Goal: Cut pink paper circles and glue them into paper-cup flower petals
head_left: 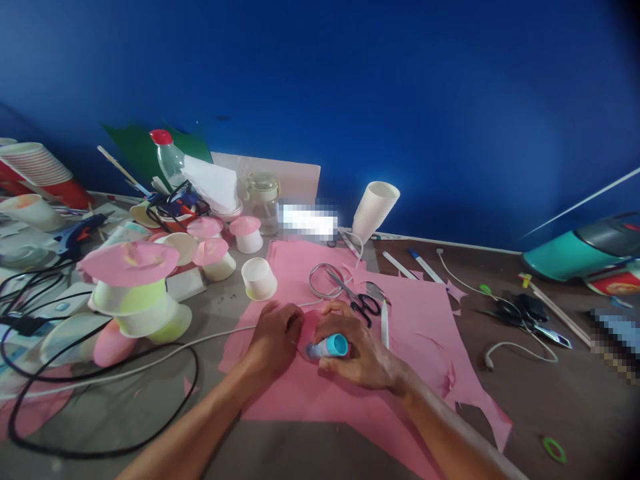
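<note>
Hands (359, 352), two; one blue-ended tube (331, 347) in right; one scissors (353, 295) beyond.

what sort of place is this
Probably a craft workspace, though whether at home, school or elsewhere I can't tell. Pink paper is spread on the table with scissors on it, and paper cups topped with pink pieces stand to the left.

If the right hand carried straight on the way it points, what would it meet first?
Probably the left hand, just ahead of the right hand and the blue-ended tube it holds, though depth between them is hard to judge.
</note>
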Motion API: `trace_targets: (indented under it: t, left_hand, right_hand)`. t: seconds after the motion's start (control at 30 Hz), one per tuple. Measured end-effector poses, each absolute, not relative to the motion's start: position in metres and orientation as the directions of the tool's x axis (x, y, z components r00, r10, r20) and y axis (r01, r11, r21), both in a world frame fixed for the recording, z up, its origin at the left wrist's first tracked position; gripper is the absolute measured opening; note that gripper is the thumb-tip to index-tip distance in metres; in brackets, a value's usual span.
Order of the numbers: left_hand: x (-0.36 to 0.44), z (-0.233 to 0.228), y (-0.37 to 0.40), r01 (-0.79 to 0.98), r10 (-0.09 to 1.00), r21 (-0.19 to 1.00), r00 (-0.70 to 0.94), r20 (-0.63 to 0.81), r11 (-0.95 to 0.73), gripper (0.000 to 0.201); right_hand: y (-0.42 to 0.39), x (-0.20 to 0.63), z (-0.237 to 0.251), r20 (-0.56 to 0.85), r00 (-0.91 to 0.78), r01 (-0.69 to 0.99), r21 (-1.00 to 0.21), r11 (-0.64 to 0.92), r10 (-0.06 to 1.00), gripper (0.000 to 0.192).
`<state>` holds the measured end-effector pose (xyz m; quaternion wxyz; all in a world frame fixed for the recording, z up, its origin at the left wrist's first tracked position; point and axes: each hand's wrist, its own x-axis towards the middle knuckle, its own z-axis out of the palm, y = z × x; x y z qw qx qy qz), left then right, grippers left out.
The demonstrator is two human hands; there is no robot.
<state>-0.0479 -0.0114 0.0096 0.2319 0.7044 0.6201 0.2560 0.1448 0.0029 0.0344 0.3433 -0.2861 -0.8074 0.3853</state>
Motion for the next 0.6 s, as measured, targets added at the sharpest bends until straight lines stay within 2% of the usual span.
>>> trace_targets:
  t: [0.07,0.17,0.23,0.3,0.47,0.6]
  left_hand:
    - [-0.048,0.009,-0.011,0.750,0.994,0.652,0.078,0.075,-0.109,0.022]
    - [-0.048,0.007,-0.012,0.727,0.998,0.684,0.035,0.057,-0.065,0.020]
    - [-0.048,0.005,-0.013,0.708,0.999,0.705,0.014,0.047,-0.043,0.019]
    - [-0.048,0.004,-0.013,0.695,0.998,0.718,0.004,0.057,-0.044,0.018]
    - [-0.047,0.005,-0.012,0.705,0.996,0.707,-0.005,0.085,-0.056,0.017]
    - [-0.047,0.008,-0.012,0.719,0.995,0.692,0.005,0.097,-0.071,0.018]
  right_hand:
    - [0.005,0.147,0.031,0.355,-0.545,0.139,-0.856,0.499,0.760,0.013]
    - [0.009,0.151,0.024,0.406,-0.335,0.039,-0.896,0.443,0.851,0.021]
    - [0.010,0.154,0.020,0.410,-0.205,0.013,-0.907,0.421,0.889,0.020]
    - [0.011,0.155,0.017,0.406,-0.150,0.006,-0.911,0.412,0.901,0.016]
    - [0.005,0.148,0.017,0.464,-0.220,0.113,-0.862,0.495,0.858,0.013]
    - [-0.001,0.137,0.019,0.530,-0.394,0.247,-0.726,0.642,0.751,0.015]
